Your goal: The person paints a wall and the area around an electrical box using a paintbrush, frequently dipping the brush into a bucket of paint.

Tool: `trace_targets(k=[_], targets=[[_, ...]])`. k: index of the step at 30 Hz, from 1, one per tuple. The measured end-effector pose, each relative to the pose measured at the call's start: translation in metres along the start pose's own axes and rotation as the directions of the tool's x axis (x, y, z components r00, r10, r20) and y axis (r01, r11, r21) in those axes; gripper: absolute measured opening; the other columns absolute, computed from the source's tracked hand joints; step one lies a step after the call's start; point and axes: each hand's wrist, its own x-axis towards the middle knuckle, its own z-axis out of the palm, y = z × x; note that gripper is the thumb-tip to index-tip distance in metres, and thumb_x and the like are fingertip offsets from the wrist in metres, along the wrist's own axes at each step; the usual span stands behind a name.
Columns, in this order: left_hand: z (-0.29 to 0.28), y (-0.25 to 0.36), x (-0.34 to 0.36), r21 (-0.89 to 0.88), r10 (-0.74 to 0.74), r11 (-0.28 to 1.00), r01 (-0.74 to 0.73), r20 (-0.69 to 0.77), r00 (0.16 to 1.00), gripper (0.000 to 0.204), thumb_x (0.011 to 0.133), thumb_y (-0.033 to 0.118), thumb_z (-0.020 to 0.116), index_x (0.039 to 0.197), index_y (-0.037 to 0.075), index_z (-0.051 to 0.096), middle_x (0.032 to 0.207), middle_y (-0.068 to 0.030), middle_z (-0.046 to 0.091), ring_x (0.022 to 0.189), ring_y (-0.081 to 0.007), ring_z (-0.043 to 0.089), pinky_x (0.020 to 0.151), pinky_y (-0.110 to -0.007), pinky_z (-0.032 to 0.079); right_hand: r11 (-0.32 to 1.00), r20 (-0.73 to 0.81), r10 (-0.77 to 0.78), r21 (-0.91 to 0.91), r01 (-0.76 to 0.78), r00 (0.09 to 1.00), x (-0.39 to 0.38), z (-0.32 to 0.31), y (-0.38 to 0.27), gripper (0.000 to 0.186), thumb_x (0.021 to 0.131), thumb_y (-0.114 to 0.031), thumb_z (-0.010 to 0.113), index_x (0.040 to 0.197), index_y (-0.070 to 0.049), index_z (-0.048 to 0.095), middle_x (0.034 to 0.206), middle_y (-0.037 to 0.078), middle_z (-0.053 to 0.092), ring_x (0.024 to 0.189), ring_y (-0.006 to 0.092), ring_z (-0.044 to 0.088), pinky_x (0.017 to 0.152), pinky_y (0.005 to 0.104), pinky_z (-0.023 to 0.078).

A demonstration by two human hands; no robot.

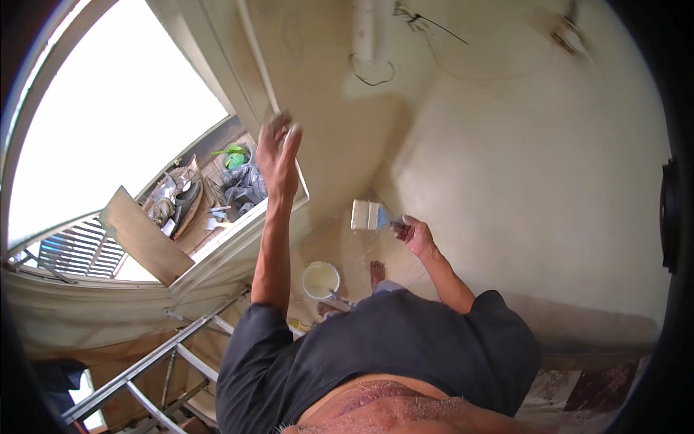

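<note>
Right hand (416, 235): fingers curled tight around the handle of a wide paintbrush (369, 215), bristles pale with paint, brush held level and pointing left, just off the cream wall (520, 166) near the corner. Left hand (278, 155): raised, fingers loosely spread, fingertips against the edge of the window frame (253, 65); can't tell if it grips the frame or just braces on it. Below, between both arms: white paint bucket (321, 280) on the floor, a bare foot (377, 272) just beside it. Lower left: aluminium ladder (155, 362) leaning under the window. Through the open window: cluttered ground outside, well apart from both hands. Person wears a dark shirt (390, 347).
</note>
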Motion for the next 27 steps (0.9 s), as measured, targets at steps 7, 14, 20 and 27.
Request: trace_targets(k=[7, 14, 20, 27], targets=[[0.119, 0.034, 0.072, 0.246, -0.062, 0.969, 0.011, 0.201, 0.978, 0.076, 0.079, 0.044, 0.076, 0.131, -0.006, 0.053, 0.124, -0.0197, 0.062, 0.118, -0.029, 0.059, 0.1, -0.04, 0.044, 0.984, -0.007, -0.145, 0.102, 0.145, 0.989, -0.012, -0.025, 0.003, 0.023, 0.094, -0.022, 0.061, 0.105, -0.003, 0.067, 0.098, 0.017, 0.074, 0.085, 0.0233, 0.073, 0.073, 0.0354, 0.058], [0.185, -0.008, 0.08, -0.402, -0.139, 0.902, 0.154, 0.068, 0.988, 0.083, 0.091, 0.061, 0.054, 0.145, -0.001, 0.038, 0.139, -0.0164, 0.051, 0.115, -0.0318, 0.062, 0.107, -0.049, 0.035, 0.971, -0.004, -0.214, 0.113, 0.213, 0.977, -0.026, -0.043, 0.0, 0.025, 0.093, -0.022, 0.062, 0.106, -0.001, 0.066, 0.096, 0.017, 0.074, 0.083, 0.0245, 0.073, 0.072, 0.0356, 0.059], [0.226, -0.003, 0.071, -0.597, -0.393, 0.723, 0.349, 0.06, 0.918, 0.068, 0.099, 0.057, 0.037, 0.14, 0.003, 0.044, 0.131, -0.0122, 0.052, 0.117, -0.0274, 0.052, 0.1, -0.04, 0.037, 0.944, -0.014, -0.299, 0.141, 0.298, 0.954, -0.038, -0.055, -0.017, 0.028, 0.093, -0.023, 0.064, 0.106, 0.003, 0.065, 0.094, 0.019, 0.073, 0.082, 0.0262, 0.073, 0.07, 0.037, 0.06], [0.253, -0.013, 0.063, -0.378, -0.198, 0.911, 0.164, -0.052, 0.979, 0.063, 0.1, 0.051, 0.036, 0.136, 0.0, 0.043, 0.134, -0.0115, 0.05, 0.124, -0.0258, 0.046, 0.105, -0.038, 0.033, 0.924, 0.021, -0.34, 0.193, 0.33, 0.94, -0.044, -0.073, -0.02, 0.03, 0.092, -0.024, 0.065, 0.106, 0.003, 0.065, 0.093, 0.018, 0.073, 0.082, 0.0255, 0.072, 0.069, 0.0344, 0.059]])
